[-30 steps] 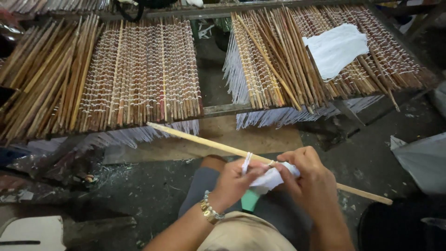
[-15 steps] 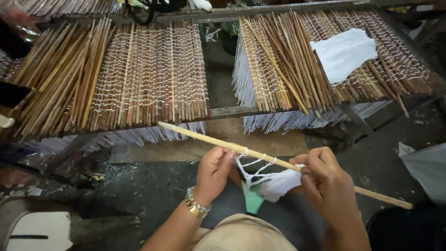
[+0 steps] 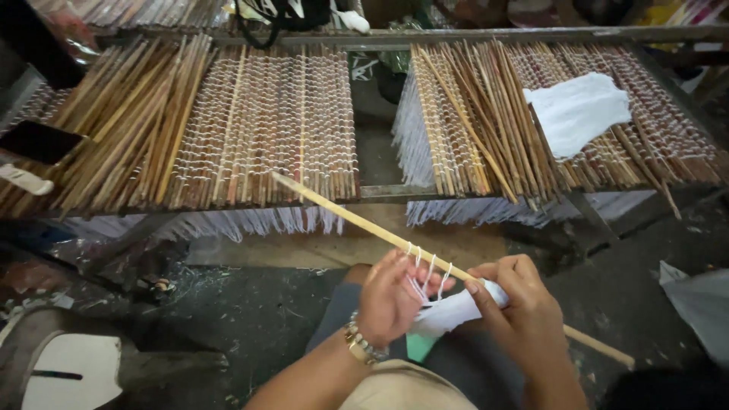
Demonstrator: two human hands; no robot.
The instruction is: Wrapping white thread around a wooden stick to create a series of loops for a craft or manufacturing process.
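While one long bamboo stick point(image 3: 357, 222) lies slanted across my lap, my left hand point(image 3: 391, 298) pinches the white strings point(image 3: 429, 275) looped over it and my right hand point(image 3: 520, 319) is clenched on a white bundle of thread point(image 3: 456, 310). Beyond, two woven bamboo mats point(image 3: 266, 125) rest on a rack, the right one point(image 3: 486, 114) bearing one white cloth point(image 3: 577, 110). Below is dark, littered floor point(image 3: 250, 319).

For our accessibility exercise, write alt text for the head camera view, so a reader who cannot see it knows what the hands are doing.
A person's left hand and right hand loop white strings around a long bamboo stick, the right hand also gripping a bunch of white material. Ahead, two racks hold many strung sticks, and a white cloth lies on the right one.
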